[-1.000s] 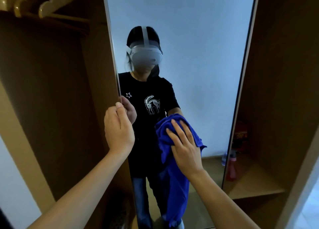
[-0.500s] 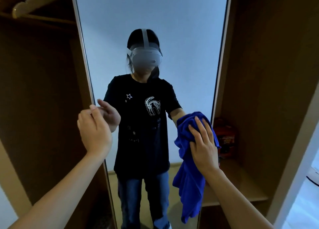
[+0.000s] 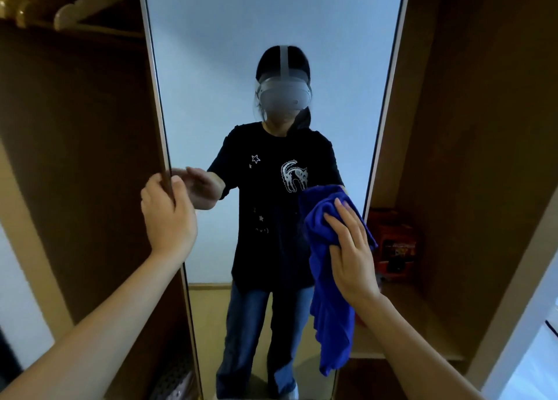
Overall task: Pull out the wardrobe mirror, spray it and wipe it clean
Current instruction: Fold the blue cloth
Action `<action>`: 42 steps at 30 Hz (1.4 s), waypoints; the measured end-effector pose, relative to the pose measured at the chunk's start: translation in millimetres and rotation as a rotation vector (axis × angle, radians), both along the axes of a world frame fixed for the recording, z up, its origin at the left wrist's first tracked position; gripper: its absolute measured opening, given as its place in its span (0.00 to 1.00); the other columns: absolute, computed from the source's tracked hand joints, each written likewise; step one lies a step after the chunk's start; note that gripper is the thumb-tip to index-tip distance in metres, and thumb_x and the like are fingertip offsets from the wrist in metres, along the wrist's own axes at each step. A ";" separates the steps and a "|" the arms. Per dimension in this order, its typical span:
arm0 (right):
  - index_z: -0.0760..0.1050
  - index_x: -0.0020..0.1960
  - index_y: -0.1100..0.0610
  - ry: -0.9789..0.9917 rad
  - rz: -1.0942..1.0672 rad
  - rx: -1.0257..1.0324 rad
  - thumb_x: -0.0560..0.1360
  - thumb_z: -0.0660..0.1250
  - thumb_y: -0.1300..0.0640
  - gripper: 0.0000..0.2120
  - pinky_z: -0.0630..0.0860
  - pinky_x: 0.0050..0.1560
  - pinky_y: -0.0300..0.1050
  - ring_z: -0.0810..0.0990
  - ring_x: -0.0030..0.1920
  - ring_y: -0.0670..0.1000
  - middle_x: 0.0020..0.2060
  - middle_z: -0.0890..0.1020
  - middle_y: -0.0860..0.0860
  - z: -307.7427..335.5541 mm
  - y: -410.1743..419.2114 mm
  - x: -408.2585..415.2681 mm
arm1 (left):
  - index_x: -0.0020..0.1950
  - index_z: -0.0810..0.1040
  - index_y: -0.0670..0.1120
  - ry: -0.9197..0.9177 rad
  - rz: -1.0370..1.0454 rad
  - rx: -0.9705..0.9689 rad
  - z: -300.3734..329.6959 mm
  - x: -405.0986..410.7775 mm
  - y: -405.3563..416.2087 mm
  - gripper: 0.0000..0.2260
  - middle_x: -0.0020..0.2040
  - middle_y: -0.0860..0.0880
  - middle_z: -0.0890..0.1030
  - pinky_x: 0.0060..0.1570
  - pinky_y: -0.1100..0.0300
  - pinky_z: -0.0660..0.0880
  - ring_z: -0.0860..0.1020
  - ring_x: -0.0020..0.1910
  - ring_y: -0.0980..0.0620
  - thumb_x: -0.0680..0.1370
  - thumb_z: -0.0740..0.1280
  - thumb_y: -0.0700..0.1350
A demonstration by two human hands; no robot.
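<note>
The tall wardrobe mirror (image 3: 271, 22) stands pulled out in front of me, facing me squarely between the wooden wardrobe panels. My left hand (image 3: 167, 215) grips its left edge, thumb on the glass side and fingers behind the frame. My right hand (image 3: 351, 248) presses a blue cloth (image 3: 329, 309) against the glass near the right edge, fingers spread flat; the cloth hangs down below the hand. A person wearing a headset is reflected in the glass. No spray bottle shows.
A red box (image 3: 395, 242) sits on a wooden shelf (image 3: 422, 318) to the right of the mirror. Wooden hangers (image 3: 87, 4) hang on a rail at top left. Dark wardrobe panels flank the mirror on both sides.
The mirror has swung from angled to facing me squarely. My left hand kept hold of its left edge, and my right hand with the cloth shifted rightward across the glass.
</note>
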State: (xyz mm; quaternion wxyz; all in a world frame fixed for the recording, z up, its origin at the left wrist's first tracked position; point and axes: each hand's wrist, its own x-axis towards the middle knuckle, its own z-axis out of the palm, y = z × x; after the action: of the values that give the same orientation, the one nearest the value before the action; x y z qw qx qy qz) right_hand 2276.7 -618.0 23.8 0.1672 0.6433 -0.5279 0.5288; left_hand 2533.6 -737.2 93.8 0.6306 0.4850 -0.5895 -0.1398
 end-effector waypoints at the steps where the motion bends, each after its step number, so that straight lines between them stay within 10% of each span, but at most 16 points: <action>1: 0.66 0.72 0.55 0.002 0.020 0.003 0.77 0.55 0.65 0.24 0.51 0.75 0.36 0.53 0.77 0.43 0.76 0.58 0.41 9.0 2.7 6.8 | 0.71 0.66 0.40 -0.025 0.013 -0.036 0.5 -2.0 7.8 0.20 0.69 0.41 0.68 0.58 0.63 0.63 0.66 0.68 0.45 0.83 0.55 0.50; 6: 0.70 0.67 0.55 -0.210 0.250 0.050 0.71 0.56 0.71 0.26 0.58 0.73 0.38 0.63 0.74 0.45 0.71 0.69 0.50 74.4 16.9 46.5 | 0.68 0.69 0.45 -0.092 -0.311 -0.220 14.0 -19.0 51.2 0.14 0.65 0.50 0.72 0.59 0.74 0.66 0.71 0.62 0.60 0.83 0.60 0.45; 12: 0.74 0.60 0.48 -0.798 0.475 0.195 0.76 0.56 0.67 0.20 0.74 0.63 0.61 0.80 0.57 0.55 0.56 0.81 0.53 124.6 45.5 85.0 | 0.71 0.65 0.54 -0.002 -0.966 0.231 44.4 -21.1 85.3 0.31 0.69 0.51 0.71 0.64 0.59 0.71 0.73 0.66 0.56 0.72 0.70 0.60; 15: 0.76 0.59 0.52 -1.009 0.636 0.291 0.80 0.54 0.68 0.18 0.80 0.56 0.54 0.83 0.50 0.53 0.48 0.85 0.53 137.3 59.4 105.4 | 0.69 0.70 0.53 -0.014 -1.054 0.428 54.1 -7.8 99.2 0.32 0.63 0.52 0.78 0.59 0.56 0.75 0.79 0.59 0.56 0.68 0.71 0.64; 19: 0.78 0.48 0.55 -1.219 0.650 0.420 0.81 0.55 0.56 0.14 0.80 0.36 0.40 0.83 0.34 0.48 0.36 0.85 0.52 137.7 77.4 126.8 | 0.55 0.79 0.48 -0.091 -1.083 0.377 56.9 11.8 117.0 0.10 0.44 0.55 0.85 0.42 0.67 0.78 0.83 0.43 0.60 0.79 0.64 0.52; 24: 0.71 0.18 0.57 -1.398 0.535 0.359 0.82 0.48 0.61 0.34 0.64 0.17 0.30 0.69 0.14 0.43 0.15 0.70 0.48 135.1 91.2 144.3 | 0.42 0.74 0.38 -0.178 -0.803 0.146 52.8 31.4 132.0 0.19 0.32 0.45 0.73 0.30 0.63 0.64 0.70 0.29 0.51 0.83 0.57 0.51; 29: 0.77 0.42 0.57 -1.499 0.357 0.526 0.79 0.53 0.59 0.15 0.74 0.35 0.42 0.78 0.31 0.52 0.30 0.81 0.53 104.4 94.6 137.0 | 0.40 0.74 0.44 -0.182 -0.742 0.069 62.1 44.2 143.7 0.16 0.28 0.54 0.71 0.28 0.68 0.64 0.68 0.26 0.60 0.83 0.57 0.50; 36: 0.73 0.23 0.54 -1.466 0.451 0.646 0.79 0.53 0.57 0.26 0.67 0.30 0.41 0.73 0.22 0.47 0.21 0.75 0.49 94.8 137.7 134.7 | 0.48 0.75 0.46 -0.520 -0.556 -0.149 66.3 50.7 154.4 0.10 0.37 0.47 0.78 0.40 0.45 0.72 0.76 0.36 0.47 0.84 0.57 0.45; 42: 0.77 0.62 0.52 -1.036 0.384 0.817 0.74 0.47 0.28 0.36 0.75 0.59 0.43 0.81 0.56 0.48 0.55 0.81 0.46 99.6 152.2 141.3 | 0.48 0.75 0.46 -0.458 -0.517 -0.137 62.5 26.7 172.8 0.10 0.39 0.50 0.78 0.37 0.54 0.69 0.76 0.38 0.50 0.84 0.57 0.44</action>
State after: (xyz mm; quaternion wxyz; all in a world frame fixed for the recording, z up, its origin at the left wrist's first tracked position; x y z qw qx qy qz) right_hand 2418.0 -465.7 123.4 -0.4596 0.4011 -0.5734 0.5469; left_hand 2560.3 -564.4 156.3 0.4572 0.2949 -0.8269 -0.1425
